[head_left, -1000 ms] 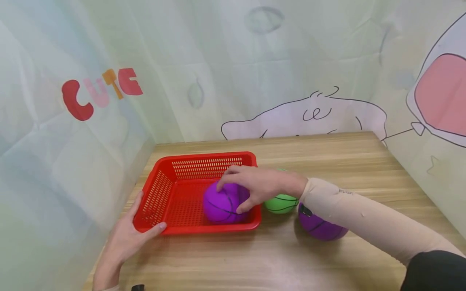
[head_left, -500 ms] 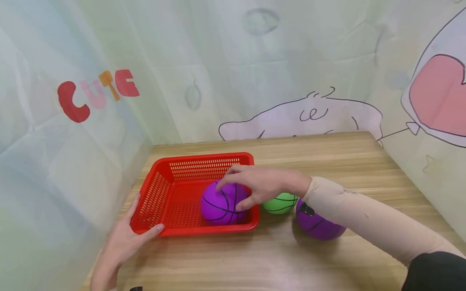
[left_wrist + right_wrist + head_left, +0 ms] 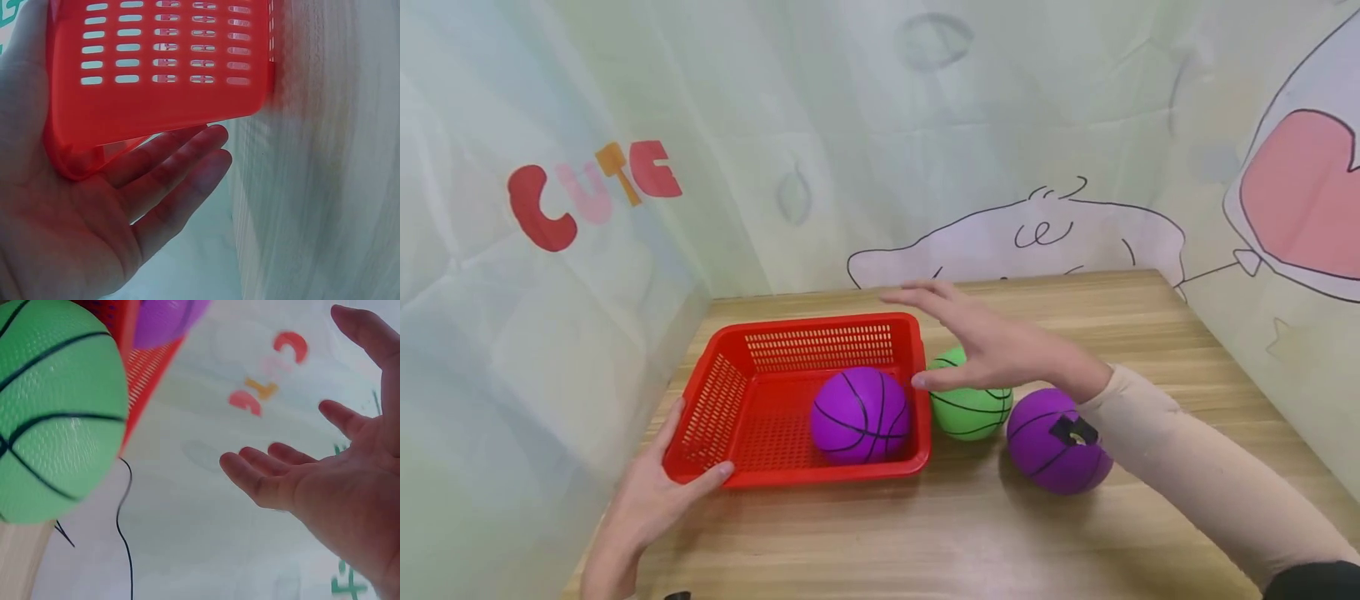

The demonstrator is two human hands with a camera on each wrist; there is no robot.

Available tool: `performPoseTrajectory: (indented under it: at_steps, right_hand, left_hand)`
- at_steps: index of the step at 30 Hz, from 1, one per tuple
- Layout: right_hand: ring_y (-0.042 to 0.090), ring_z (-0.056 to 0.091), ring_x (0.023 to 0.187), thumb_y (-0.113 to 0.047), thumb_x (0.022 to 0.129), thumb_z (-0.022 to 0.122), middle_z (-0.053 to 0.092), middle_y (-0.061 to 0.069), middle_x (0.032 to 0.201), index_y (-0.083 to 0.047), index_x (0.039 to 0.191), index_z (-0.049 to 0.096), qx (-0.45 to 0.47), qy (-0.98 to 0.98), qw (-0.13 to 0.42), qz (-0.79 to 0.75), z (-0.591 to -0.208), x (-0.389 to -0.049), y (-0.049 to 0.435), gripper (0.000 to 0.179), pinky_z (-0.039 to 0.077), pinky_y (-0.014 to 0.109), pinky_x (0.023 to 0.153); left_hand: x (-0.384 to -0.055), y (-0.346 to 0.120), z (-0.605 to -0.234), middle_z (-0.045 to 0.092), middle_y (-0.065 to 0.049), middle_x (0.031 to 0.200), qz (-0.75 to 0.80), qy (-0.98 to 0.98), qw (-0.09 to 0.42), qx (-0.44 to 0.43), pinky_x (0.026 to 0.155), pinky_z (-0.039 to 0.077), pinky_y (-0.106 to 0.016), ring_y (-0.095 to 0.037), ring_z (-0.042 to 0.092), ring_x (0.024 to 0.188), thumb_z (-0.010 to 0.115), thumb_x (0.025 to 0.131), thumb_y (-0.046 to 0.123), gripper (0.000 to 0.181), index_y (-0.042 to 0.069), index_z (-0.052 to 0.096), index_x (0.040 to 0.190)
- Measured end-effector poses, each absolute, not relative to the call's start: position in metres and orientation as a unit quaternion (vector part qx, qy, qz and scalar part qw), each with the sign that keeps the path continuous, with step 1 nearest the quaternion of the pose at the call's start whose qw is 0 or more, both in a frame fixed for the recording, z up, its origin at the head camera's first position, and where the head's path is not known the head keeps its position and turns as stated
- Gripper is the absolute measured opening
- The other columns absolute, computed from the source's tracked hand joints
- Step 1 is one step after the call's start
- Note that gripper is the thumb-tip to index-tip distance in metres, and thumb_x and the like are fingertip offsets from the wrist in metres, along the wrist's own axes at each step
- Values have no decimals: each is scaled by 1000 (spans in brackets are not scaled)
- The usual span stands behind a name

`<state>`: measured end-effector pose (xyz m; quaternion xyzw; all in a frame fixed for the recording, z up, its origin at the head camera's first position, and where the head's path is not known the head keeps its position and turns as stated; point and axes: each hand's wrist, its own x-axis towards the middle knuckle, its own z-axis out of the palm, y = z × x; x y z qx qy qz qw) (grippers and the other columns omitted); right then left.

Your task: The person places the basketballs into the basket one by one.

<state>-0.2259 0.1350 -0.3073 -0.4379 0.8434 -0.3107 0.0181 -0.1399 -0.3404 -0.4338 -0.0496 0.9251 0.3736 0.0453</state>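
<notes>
With our left hand [image 3: 643, 496] we are bracing the red basket [image 3: 820, 475] at its near left corner: the thumb is lying along the near rim, the fingers are reaching along the left end, and the span between them is wide. In the left wrist view, our palm is meeting the basket's corner while several fingers are stretching out, loosely straight, beneath it.

Our right hand [image 3: 992, 346] is hovering with nothing in its grasp. Its fingers are extending forward, the thumb is pointing out well apart from them, and in the right wrist view a gap is showing between them and the green ball [image 3: 970, 412].

Inside the basket, toward its right end, a purple ball [image 3: 860, 415] is resting. The green ball is sitting just outside that end, partly hidden by our right hand; whether it is touching the basket we are not able to tell. Farther right and nearer to us, a second purple ball [image 3: 1052, 454] is lying on the table [image 3: 865, 533], just beside the green one. Behind, a pale curtain [image 3: 827, 125] is showing coloured letters [image 3: 595, 192] on its left.
</notes>
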Motion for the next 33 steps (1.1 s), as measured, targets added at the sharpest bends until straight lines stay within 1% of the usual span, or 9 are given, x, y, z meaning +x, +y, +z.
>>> performPoseTrajectory:
  at_steps: [6, 11, 13, 15, 17, 19, 24, 29, 33]
  right_hand:
    - [27, 35, 164, -28, 94, 93, 23, -10, 181, -39, 178, 21, -393, 829, -34, -397, -295, -217, 174, 111, 48, 61, 120]
    - [30, 29, 168, -8, 94, 89, 15, -14, 184, -39, 179, 18, -344, 809, -48, -474, -292, -207, 206, 115, 42, 67, 124]
    - [31, 28, 169, 0, 93, 86, 16, -11, 184, -36, 179, 18, -329, 799, -54, -500, -291, -202, 217, 116, 42, 60, 127]
    - [33, 27, 169, 7, 92, 84, 16, -5, 185, -34, 180, 17, -318, 785, -61, -529, -290, -196, 229, 118, 45, 45, 126]
    - [36, 24, 169, 14, 91, 80, 15, 1, 185, -32, 180, 16, -312, 762, -64, -564, -290, -191, 240, 119, 47, 31, 122]
    - [38, 22, 169, 20, 89, 76, 12, 7, 185, -29, 180, 16, -314, 734, -65, -599, -291, -186, 251, 120, 48, 22, 118]
    - [36, 22, 168, 25, 86, 72, 9, 12, 185, -26, 180, 14, -313, 690, -74, -649, -302, -178, 270, 122, 50, 23, 116]
    - [37, 18, 170, 26, 85, 72, 1, 9, 187, -27, 181, 13, -293, 680, -74, -668, -318, -172, 282, 125, 51, 22, 114]
    - [38, 16, 170, 22, 87, 75, -3, 7, 188, -28, 181, 12, -278, 677, -70, -677, -336, -165, 286, 124, 51, 23, 115]
  left_hand:
    - [-139, -341, -433, 14, -23, 185, 377, 925, 33, -39, 116, 43, -77, -52, 38, 155, 86, 95, 55, 130, 20, -7, 180]
    - [-139, -341, -433, 15, -25, 184, 376, 925, 38, -43, 115, 45, -76, -52, 39, 154, 86, 95, 56, 131, 21, -8, 179]
    - [-139, -341, -434, 16, -26, 184, 375, 925, 41, -46, 115, 46, -75, -52, 39, 153, 86, 95, 56, 130, 21, -8, 179]
    - [-138, -341, -434, 17, -27, 184, 375, 925, 42, -47, 115, 46, -75, -52, 40, 153, 86, 95, 56, 130, 21, -8, 179]
    - [-138, -341, -435, 17, -27, 183, 376, 925, 42, -47, 115, 46, -75, -52, 40, 153, 86, 96, 55, 130, 20, -7, 179]
    - [-138, -341, -435, 17, -26, 184, 376, 924, 40, -46, 116, 45, -74, -52, 40, 153, 86, 96, 55, 129, 20, -6, 180]
    - [-140, -343, -434, 18, -27, 183, 374, 924, 49, -56, 114, 48, -73, -51, 39, 153, 84, 96, 58, 129, 23, -9, 179]
    - [-142, -342, -434, 14, -26, 184, 380, 920, 65, -70, 116, 46, -75, -52, 35, 155, 83, 96, 59, 130, 25, -11, 178]
    - [-143, -341, -434, 12, -26, 185, 380, 920, 69, -73, 117, 44, -76, -53, 34, 156, 84, 96, 60, 131, 25, -12, 178]
